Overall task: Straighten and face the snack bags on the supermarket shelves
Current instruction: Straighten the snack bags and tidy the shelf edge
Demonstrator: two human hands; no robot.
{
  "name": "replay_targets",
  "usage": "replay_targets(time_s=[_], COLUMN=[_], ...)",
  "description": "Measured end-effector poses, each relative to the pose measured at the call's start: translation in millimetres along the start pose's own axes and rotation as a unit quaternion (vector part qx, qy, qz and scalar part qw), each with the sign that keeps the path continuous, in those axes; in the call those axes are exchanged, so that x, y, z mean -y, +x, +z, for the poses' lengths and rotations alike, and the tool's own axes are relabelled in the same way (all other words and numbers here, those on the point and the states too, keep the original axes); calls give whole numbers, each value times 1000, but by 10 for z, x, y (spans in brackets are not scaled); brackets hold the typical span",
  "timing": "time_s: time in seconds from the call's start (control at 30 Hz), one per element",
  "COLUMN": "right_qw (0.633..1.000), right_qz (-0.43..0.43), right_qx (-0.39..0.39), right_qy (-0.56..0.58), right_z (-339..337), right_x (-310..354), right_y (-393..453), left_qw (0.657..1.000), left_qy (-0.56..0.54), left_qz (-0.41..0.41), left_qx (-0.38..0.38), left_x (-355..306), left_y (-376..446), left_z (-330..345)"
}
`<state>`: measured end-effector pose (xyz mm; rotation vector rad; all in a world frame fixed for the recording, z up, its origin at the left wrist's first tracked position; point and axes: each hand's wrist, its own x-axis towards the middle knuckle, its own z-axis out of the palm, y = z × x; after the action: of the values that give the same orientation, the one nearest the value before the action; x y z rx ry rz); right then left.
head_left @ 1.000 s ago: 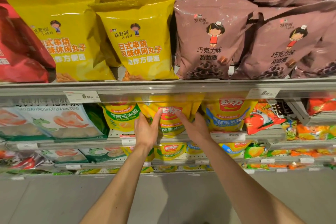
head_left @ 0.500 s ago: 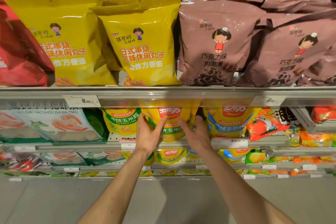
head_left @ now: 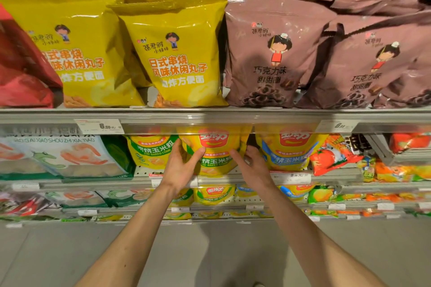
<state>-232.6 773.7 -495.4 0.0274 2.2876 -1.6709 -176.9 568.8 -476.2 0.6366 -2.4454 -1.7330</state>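
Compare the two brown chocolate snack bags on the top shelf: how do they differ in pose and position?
The left brown bag stands upright and faces squarely forward; the right brown bag tilts sideways. The left brown bag shows in full; the right brown bag is overlapped at its lower right by another bag. Both share the same brown colour, cartoon girl and chocolate-ring picture.

Dim, warm light from above; glare on the brown bags [head_left: 279, 53]; far-right top corner dark; wide-angle bending and blur at edges.

Yellow corn bag [head_left: 215, 147] at 12 o'clock: glossy plastic film. Mauve bags [head_left: 275, 53] at 1 o'clock: shiny, creased. Shelf edge [head_left: 210, 115]: smooth grey metal.
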Motion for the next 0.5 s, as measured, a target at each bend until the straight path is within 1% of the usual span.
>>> replay_targets(time_s=[0.1,0.2,0.3,0.4,0.5], right_qw=[1000,998,996,994,991], right_qz=[-8,-12,-3,1,0], right_qx=[-10,-43,-73,-84,-104], right_qy=[11,40,54,76,84], right_z=[-62,-136,-246,-365,-459], right_x=[-19,-28,25,105,152], right_y=[-78,-229,-444,-747,-1084], left_qw=[1000,999,997,995,993], left_qy=[-20,-3,-21,-68,-99], left_qz=[-10,-10,-17,-3,20], left_qx=[-3,-43,-66,-73,-58], left_x=[-13,22,39,-9,-113], left_y=[-75,-229,-489,-772,-995], left_z=[-97,-217,-337,-453,-542])
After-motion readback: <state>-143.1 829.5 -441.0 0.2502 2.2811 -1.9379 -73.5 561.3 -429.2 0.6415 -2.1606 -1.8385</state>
